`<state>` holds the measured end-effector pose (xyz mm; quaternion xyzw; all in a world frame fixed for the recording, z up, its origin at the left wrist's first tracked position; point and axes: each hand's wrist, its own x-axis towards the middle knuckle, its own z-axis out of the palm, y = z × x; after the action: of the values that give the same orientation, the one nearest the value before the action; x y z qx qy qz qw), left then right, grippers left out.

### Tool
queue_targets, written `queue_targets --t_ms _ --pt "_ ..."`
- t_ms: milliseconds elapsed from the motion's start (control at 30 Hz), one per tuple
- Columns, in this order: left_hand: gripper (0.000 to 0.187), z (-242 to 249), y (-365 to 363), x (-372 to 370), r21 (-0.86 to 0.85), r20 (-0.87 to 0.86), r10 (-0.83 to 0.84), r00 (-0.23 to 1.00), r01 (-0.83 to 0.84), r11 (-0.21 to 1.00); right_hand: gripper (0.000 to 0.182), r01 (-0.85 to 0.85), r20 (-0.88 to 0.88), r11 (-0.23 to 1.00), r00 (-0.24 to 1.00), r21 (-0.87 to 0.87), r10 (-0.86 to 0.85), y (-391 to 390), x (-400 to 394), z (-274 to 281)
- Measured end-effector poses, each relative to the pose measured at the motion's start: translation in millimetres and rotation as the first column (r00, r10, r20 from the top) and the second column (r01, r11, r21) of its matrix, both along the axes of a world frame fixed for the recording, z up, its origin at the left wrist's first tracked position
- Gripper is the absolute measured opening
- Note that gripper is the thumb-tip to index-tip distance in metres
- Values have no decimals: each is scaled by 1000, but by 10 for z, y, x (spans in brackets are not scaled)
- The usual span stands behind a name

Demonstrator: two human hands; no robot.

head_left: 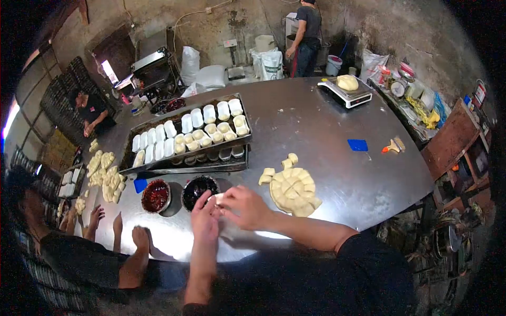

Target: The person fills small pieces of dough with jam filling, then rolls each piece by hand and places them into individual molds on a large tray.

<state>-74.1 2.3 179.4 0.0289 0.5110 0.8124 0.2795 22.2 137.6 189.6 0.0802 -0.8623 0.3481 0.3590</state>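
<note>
My left hand (204, 218) and my right hand (245, 207) meet above the near part of the metal table. Between their fingertips is a small pale piece of dough (219, 198), mostly hidden by the fingers. Just beyond them stands a bowl of dark filling (198, 190), and left of it a bowl of red filling (156, 195). To the right of my hands, a round cluster of cut dough pieces (291, 190) lies flat on the table. Behind the bowls a tray (187, 164) carries rows of white paper cups (186, 124), some with dough in them.
A digital scale (348, 97) bears a dough lump (347, 82). A blue scraper (358, 145) and a brush (393, 146) lie to the right, another blue scraper (140, 185) left. Co-workers' hands (97, 215) and dough pieces (109, 179) occupy the left side. One person (307, 42) stands behind.
</note>
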Motion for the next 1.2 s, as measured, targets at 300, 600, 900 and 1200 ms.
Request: queue_targets --t_ms 300,600,900,1200 --pt "22 292 289 296 86 71 -48 996 42 995 12 196 23 963 981 -185 -195 208 66 122" --pt "17 170 140 108 178 -146 -231 962 255 950 22 158 -7 964 987 -213 -163 39 29 201" --pt "25 269 72 101 -44 -282 -7 959 -6 999 19 180 -133 977 972 -110 -194 -204 -41 170" --pt "26 180 -81 -5 -321 -256 -407 877 320 891 25 234 -112 929 955 -288 -275 -171 294 54"
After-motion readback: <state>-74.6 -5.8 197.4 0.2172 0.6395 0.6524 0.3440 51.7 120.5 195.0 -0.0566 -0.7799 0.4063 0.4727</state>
